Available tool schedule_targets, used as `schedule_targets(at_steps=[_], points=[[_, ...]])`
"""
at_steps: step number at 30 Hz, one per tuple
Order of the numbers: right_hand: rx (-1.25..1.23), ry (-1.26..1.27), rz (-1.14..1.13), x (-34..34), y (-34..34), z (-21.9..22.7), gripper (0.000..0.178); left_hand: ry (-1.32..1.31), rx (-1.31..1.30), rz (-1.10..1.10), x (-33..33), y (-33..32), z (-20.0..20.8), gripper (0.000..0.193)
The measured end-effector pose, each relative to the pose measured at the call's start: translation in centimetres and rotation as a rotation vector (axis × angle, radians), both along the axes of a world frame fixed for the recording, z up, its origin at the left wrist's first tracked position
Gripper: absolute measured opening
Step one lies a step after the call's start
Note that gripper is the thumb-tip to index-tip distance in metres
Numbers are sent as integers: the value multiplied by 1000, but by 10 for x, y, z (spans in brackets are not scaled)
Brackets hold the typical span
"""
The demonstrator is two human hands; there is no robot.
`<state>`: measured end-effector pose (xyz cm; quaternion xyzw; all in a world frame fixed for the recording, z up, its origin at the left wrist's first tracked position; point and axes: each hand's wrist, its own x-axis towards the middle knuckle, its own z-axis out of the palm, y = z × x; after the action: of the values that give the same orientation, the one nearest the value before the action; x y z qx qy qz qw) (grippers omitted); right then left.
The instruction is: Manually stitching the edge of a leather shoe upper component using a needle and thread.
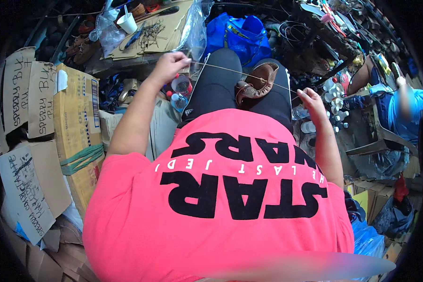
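A brown leather shoe upper point(266, 75) rests on my right thigh, its stitched edge curving round the opening. A thin tan thread point(225, 69) stretches across my lap and meets the shoe upper. At its left end my left hand point(171, 68) pinches the thread, raised beyond my left knee. My right hand point(312, 104) is out to the right of my right thigh, fingers closed on the other side of the thread. Both lengths look taut. Whether a needle is at either end is too small to tell.
A low bench point(148, 44) with cardboard, wire scraps and a white cup stands ahead-left. A blue bag point(239, 35) sits beyond my knees. Cardboard boxes point(75, 141) crowd the left; bottles point(336, 101) stand right, others point(179, 96) below my left wrist. Another person point(402, 105) sits far right.
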<state>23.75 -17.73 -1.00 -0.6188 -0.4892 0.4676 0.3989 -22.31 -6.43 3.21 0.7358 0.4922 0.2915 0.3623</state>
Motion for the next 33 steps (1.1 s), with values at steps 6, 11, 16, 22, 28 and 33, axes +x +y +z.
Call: schedule_targets(at_steps=[6, 11, 16, 22, 28, 33], points=[[-78, -13, -175, 34, -25, 3, 26, 28, -47, 43, -13, 5, -9, 19], [-195, -10, -196, 74, -37, -11, 26, 53, 342, 155, 14, 18, -11, 19], [-130, -175, -208, 82, -21, -35, 27, -847, -398, -743, 108, -44, 96, 47], [-147, -103, -161, 28, 7, -19, 29, -1245, -571, -1515, 145, -83, 156, 80], [-149, -70, -162, 26, 14, -31, 29, -1206, -486, -1467, 135, -60, 158, 76], [-167, 3, -225, 26, 20, -36, 29, -1174, -406, -1476, 130, -50, 156, 73]])
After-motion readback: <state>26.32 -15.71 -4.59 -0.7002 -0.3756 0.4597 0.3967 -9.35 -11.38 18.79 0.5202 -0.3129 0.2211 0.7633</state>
